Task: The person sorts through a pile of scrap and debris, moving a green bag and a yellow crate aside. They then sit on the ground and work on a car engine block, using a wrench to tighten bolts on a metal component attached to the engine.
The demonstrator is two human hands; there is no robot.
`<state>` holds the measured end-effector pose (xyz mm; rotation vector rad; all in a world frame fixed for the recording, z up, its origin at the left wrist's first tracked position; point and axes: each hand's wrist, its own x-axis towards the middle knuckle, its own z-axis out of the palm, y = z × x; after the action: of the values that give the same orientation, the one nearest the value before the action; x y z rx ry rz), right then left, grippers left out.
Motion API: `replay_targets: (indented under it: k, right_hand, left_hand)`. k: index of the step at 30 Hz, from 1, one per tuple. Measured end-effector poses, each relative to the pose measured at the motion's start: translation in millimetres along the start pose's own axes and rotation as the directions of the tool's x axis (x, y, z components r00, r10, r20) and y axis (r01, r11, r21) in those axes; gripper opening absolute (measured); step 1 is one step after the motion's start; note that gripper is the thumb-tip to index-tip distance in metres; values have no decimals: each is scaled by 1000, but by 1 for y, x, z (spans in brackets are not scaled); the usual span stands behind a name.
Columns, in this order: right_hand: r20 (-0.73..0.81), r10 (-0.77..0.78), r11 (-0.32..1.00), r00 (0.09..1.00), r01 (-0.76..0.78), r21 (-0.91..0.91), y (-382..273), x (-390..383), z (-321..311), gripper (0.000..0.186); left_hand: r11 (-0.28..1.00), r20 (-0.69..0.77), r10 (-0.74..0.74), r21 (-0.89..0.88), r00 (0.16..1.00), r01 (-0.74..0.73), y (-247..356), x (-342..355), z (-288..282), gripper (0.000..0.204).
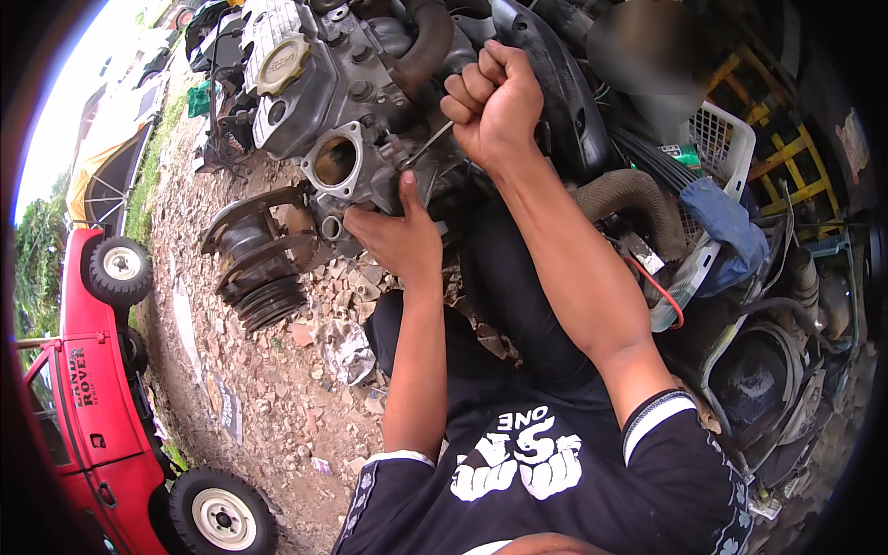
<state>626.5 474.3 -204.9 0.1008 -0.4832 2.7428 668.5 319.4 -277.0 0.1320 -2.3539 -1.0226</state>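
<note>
An engine [319, 88] with a ribbed metal cover and a pale round filler cap [283, 65] is in front of me. On its near side sits a grey throttle body [368, 185] with a wide round bore. My left hand [403, 233] is against its lower edge, thumb pointing up and fingers curled around the metal. My right hand [495, 104] is a closed fist above and to the right. From it a thin metal shaft [432, 144], like a screwdriver's, slants down to the throttle body close to my left thumb. Its handle is hidden in the fist.
A rusty pulley-like part [257, 250] lies on the stony ground [277, 398] left of my knees. A red car [102, 361] stands farther left. To the right are a ribbed hose [638, 199], a white plastic basket [726, 139], a yellow crate [786, 166] and piled parts.
</note>
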Motion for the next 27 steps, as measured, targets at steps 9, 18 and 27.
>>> replay_targets:
  k: [9,18,27]
  right_hand:
    - [62,23,999,998,-26,39,-2,1,2,42]
    - [17,-231,853,973,211,-478,0,1,-6,43]
    - [-319,-138,967,938,197,162,-33,19,-68,84]
  left_hand:
    - [919,-199,355,-105,913,-380,3,-29,-28,63]
    - [605,784,557,-159,273,-780,119,113,-34,24]
    - [558,862,481,-160,160,-814,116,126,-26,32]
